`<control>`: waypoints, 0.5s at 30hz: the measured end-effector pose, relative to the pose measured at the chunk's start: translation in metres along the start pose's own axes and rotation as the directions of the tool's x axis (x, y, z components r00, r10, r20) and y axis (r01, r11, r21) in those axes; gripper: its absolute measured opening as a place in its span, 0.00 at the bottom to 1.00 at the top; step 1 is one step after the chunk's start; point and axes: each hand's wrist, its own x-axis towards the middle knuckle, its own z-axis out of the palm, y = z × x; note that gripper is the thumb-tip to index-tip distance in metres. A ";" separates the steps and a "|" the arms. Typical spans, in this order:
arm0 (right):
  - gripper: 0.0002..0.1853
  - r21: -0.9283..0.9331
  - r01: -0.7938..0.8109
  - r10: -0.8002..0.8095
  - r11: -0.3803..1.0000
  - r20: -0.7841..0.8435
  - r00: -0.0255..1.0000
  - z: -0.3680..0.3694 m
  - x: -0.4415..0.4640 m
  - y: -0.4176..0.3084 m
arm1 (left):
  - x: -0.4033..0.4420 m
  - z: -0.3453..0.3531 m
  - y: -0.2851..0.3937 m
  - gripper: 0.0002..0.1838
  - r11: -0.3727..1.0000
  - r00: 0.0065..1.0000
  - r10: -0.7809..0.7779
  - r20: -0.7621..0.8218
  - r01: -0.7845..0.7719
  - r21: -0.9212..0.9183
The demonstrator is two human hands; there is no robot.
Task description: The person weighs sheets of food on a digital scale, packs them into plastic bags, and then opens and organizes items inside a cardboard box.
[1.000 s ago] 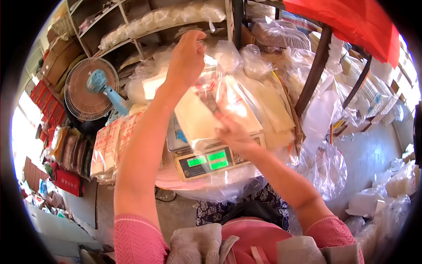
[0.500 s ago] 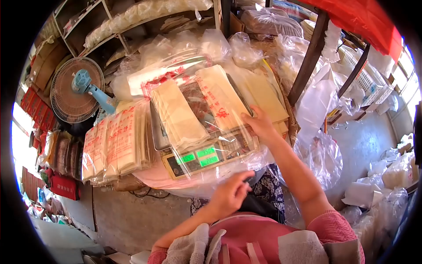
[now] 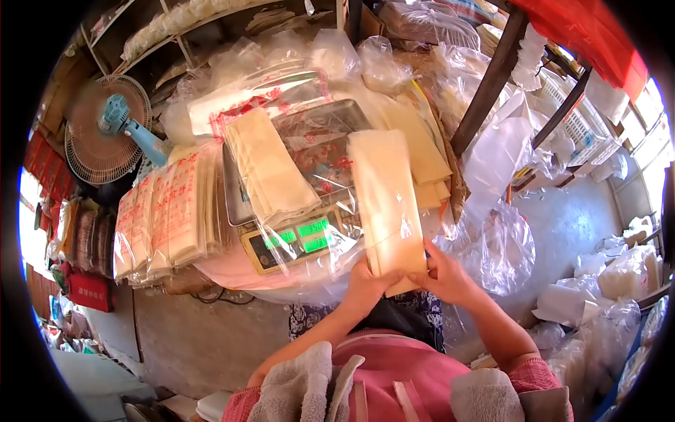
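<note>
A clear plastic bag of pale yellow flat sheets is gripped at its near end by both hands. My left hand closes on its left corner, and my right hand pinches the right corner with thumb and fingers. The bag tilts up over the right edge of a digital scale with lit green figures. Another bag of the yellow sheets lies on the left of the scale's metal tray. Left of the scale, several filled bags with red print stand in a row.
A blue-and-white fan stands at the back left. Clear plastic bags crowd the back, and loose yellow sheets lie right of the scale. A dark post rises at the right, with hanging plastic beside it.
The right-hand bag has come off the scale tray toward my body, its red print now out of sight. My left hand has joined my right on it. The scale's figures have changed.
</note>
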 end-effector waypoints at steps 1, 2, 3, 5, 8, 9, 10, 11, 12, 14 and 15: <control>0.34 -0.285 -0.024 -0.003 0.958 -0.096 0.995 -0.003 -0.006 -0.006 | 0.001 -0.001 -0.002 0.29 0.983 1.000 0.018 -0.019 -0.015 0.185; 0.33 -0.529 0.098 -0.219 0.843 -0.170 0.961 -0.008 -0.011 -0.018 | -0.003 -0.002 -0.005 0.28 0.908 0.994 0.104 0.013 -0.101 0.406; 0.31 -0.741 0.171 -0.436 0.650 -0.179 0.882 -0.016 -0.015 -0.034 | -0.010 -0.005 -0.010 0.27 0.778 0.982 0.177 0.061 -0.178 0.603; 0.27 -0.929 0.266 -0.662 0.256 0.032 0.749 -0.019 -0.012 -0.045 | -0.022 -0.009 -0.004 0.24 0.558 0.959 0.172 0.227 -0.285 0.779; 0.20 -0.851 0.515 -0.560 0.104 0.377 0.737 -0.019 -0.003 -0.044 | -0.034 -0.009 0.006 0.23 0.409 0.877 0.235 0.418 -0.480 0.776; 0.19 -0.817 0.561 -0.444 0.130 0.458 0.770 -0.024 0.000 -0.039 | -0.037 -0.010 0.018 0.23 0.463 0.899 0.146 0.414 -0.432 0.774; 0.19 -0.781 0.604 -0.321 0.160 0.537 0.780 -0.030 0.003 -0.034 | -0.041 -0.011 0.043 0.24 0.513 0.911 0.057 0.409 -0.378 0.771; 0.19 -0.707 0.615 -0.383 0.348 0.492 0.782 -0.039 0.006 -0.031 | -0.046 -0.015 0.066 0.25 0.559 0.914 -0.033 0.405 -0.319 0.766; 0.20 -0.616 0.609 -0.394 0.499 0.465 0.793 -0.050 0.007 -0.032 | -0.052 -0.023 0.085 0.27 0.634 0.916 0.053 0.398 -0.338 0.695; 0.22 -0.375 0.553 -0.402 0.744 0.410 0.819 -0.073 0.009 -0.038 | -0.059 -0.046 0.110 0.30 0.616 0.883 0.341 0.323 -0.470 0.633; 0.24 -0.344 0.416 -0.258 0.842 0.422 0.869 -0.084 0.013 -0.039 | -0.060 -0.056 0.117 0.31 0.509 0.804 0.532 0.268 -0.556 0.657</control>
